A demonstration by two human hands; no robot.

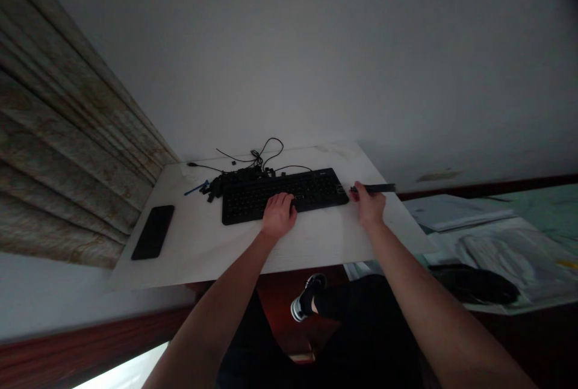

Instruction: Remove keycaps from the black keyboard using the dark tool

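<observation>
A black keyboard lies at a slight angle on the white table. My left hand rests on its front edge with the fingers laid over the lower keys and nothing visible in them. Just off the keyboard's right end, my right hand is closed around a long, thin dark tool. The tool sticks out to the right past the hand; its kind is too dark to make out. Something small and reddish shows at those fingertips. Behind the keyboard sits a heap of small black pieces, possibly loose keycaps.
A black cable loops behind the keyboard. At left lie a dark phone and a thin blue tool. A patterned curtain hangs at the left, against the wall. Papers and plastic-wrapped items lie on a lower surface at right.
</observation>
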